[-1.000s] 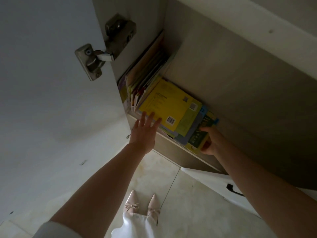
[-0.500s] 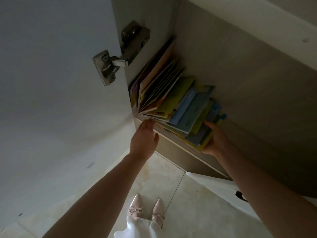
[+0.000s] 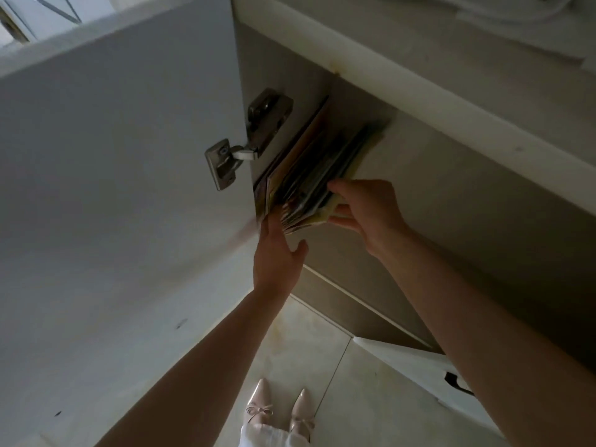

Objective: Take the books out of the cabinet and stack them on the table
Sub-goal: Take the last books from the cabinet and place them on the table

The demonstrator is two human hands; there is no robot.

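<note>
A bundle of thin books (image 3: pixel 309 179) stands nearly upright against the left inner wall of the open cabinet (image 3: pixel 451 175). My right hand (image 3: pixel 364 211) presses on the bundle's right side, thumb over the top books and fingers curled under the lower edge. My left hand (image 3: pixel 277 256) is below the bundle's front corner, fingers apart, fingertips touching the books' near edges. The books' covers are dark and mostly hidden edge-on.
The white cabinet door (image 3: pixel 113 188) hangs open on the left with a metal hinge (image 3: pixel 238 150). A white lower door (image 3: pixel 429 372) with a dark handle stands at the lower right. Pale floor tiles (image 3: pixel 338 382) and my shoes (image 3: pixel 280 408) lie below.
The books that lay fanned flat on the shelf have been pushed up and to the left into a near-upright bundle. My right hand moved up and left with them; my left hand stayed under the front corner.
</note>
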